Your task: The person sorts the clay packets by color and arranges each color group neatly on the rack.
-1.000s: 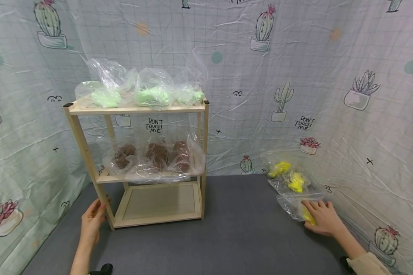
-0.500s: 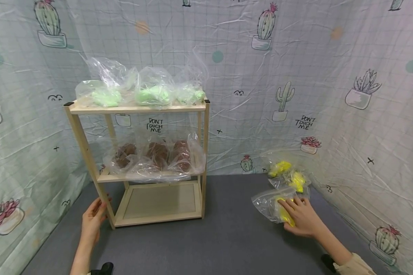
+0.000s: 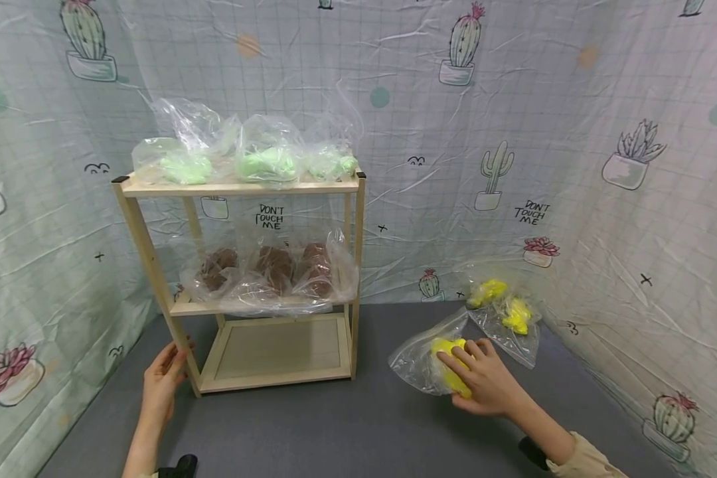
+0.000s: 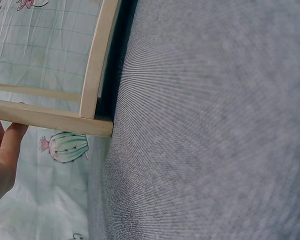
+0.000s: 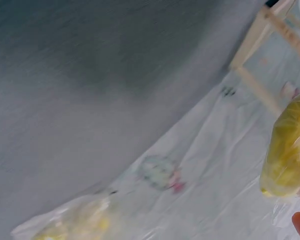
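Note:
My left hand [image 3: 162, 376] grips the lower part of the wooden shelf's front left post [image 3: 186, 362]; the left wrist view shows fingers [image 4: 12, 137] at that post. In my right hand [image 3: 485, 378] is a clear plastic bag [image 3: 415, 362] with a yellow lump [image 3: 452, 368] inside, gripped between fingers and thumb. That hand is to the right of the shelf, over the grey table. The right wrist view catches only the bagged yellow lump [image 5: 285, 150] and a fingertip at its right edge. Two more bags with yellow lumps [image 3: 516, 316] lie at the back right.
Green lumps in clear bags [image 3: 269, 162] sit on the top shelf board. Brown lumps in bags [image 3: 273, 269] fill the middle board, their plastic hanging over its front. The lowest board [image 3: 281, 348] is bare. A cactus-print curtain [image 3: 418, 219] encloses the table [image 3: 311, 425].
My right hand has picked the front yellow bag off the group at right and carried it left toward the shelf. My left hand stays on the post.

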{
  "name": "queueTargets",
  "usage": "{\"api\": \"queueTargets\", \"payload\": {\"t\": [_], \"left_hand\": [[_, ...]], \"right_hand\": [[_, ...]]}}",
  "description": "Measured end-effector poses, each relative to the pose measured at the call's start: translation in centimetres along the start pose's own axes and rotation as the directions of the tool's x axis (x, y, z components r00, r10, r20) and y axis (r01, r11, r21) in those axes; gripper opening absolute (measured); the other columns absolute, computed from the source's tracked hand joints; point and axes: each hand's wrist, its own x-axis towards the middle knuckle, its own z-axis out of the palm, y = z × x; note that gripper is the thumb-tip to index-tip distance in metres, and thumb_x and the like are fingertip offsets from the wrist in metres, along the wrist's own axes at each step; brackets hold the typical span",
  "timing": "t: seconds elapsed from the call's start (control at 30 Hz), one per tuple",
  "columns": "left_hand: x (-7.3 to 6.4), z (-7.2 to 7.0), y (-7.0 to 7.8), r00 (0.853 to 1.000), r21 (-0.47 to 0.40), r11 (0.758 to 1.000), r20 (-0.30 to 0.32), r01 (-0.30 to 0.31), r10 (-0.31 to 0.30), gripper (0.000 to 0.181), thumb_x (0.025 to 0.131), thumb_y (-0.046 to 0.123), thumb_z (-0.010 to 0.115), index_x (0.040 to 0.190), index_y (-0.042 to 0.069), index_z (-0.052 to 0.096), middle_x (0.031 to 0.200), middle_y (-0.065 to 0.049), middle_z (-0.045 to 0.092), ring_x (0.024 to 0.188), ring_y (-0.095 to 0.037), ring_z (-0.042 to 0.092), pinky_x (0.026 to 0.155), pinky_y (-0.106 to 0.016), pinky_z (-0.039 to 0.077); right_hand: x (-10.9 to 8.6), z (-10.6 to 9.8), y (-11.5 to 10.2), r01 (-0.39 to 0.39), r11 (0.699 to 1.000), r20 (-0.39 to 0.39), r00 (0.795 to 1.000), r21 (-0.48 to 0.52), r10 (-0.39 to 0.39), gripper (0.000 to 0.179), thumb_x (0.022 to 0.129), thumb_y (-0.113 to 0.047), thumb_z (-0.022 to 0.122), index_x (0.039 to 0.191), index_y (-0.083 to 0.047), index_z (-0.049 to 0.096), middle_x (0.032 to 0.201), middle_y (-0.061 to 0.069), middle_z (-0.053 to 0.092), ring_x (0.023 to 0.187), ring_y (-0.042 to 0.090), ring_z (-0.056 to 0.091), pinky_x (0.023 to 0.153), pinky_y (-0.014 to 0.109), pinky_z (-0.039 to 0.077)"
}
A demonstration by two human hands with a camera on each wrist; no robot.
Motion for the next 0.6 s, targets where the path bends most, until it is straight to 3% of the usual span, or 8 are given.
{"api": "queueTargets", "payload": {"t": [0.17, 0.3, 0.47, 0.6], "left_hand": [[0.1, 0.0, -0.3, 0.999, 0.019, 0.999, -0.036, 0.036, -0.035, 0.042, 0.091, 0.019, 0.049, 0.131, 0.005, 0.043, 0.104, 0.019, 0.061, 0.096, 0.008, 0.056, 0.066, -0.012, 0.045], [-0.1, 0.2, 0.2, 0.998, 0.045, 0.998, -0.046, 0.054, -0.052, 0.042, 0.091, 0.021, 0.050, 0.131, 0.008, 0.044, 0.104, 0.021, 0.061, 0.097, 0.009, 0.055, 0.066, -0.012, 0.044], [-1.1, 1.5, 3.2, 0.999, 0.034, 0.999, -0.029, 0.031, -0.030, 0.041, 0.091, 0.021, 0.050, 0.129, 0.006, 0.046, 0.100, 0.023, 0.061, 0.093, 0.010, 0.055, 0.064, -0.011, 0.043], [-1.3, 2.0, 4.2, 1.000, 0.018, 1.000, -0.010, 0.008, -0.008, 0.036, 0.091, 0.021, 0.050, 0.126, 0.010, 0.050, 0.098, 0.023, 0.061, 0.092, 0.010, 0.055, 0.064, -0.012, 0.043]], "right_hand": [[2.0, 0.1, -2.0, 0.056, 0.998, -0.025, 0.998, 0.022, -0.055, 0.051, 0.085, -0.049, 0.033, 0.121, -0.018, 0.052, 0.092, 0.000, 0.052, 0.076, 0.018, 0.038, 0.072, 0.041, 0.030], [3.6, 0.1, -3.5, 0.108, 0.993, -0.037, 0.994, 0.039, -0.107, 0.050, 0.079, -0.046, 0.045, 0.121, -0.022, 0.051, 0.094, 0.000, 0.054, 0.078, 0.018, 0.041, 0.074, 0.042, 0.032], [5.5, 0.6, -5.2, 0.173, 0.983, -0.039, 0.985, 0.064, -0.170, 0.063, 0.065, -0.045, 0.060, 0.123, -0.024, 0.049, 0.095, -0.001, 0.052, 0.078, 0.016, 0.040, 0.074, 0.041, 0.032], [7.0, 1.0, -6.4, 0.203, 0.975, -0.040, 0.979, 0.089, -0.200, 0.068, 0.063, -0.044, 0.064, 0.126, -0.026, 0.046, 0.096, -0.001, 0.051, 0.078, 0.016, 0.039, 0.075, 0.040, 0.032]]}}
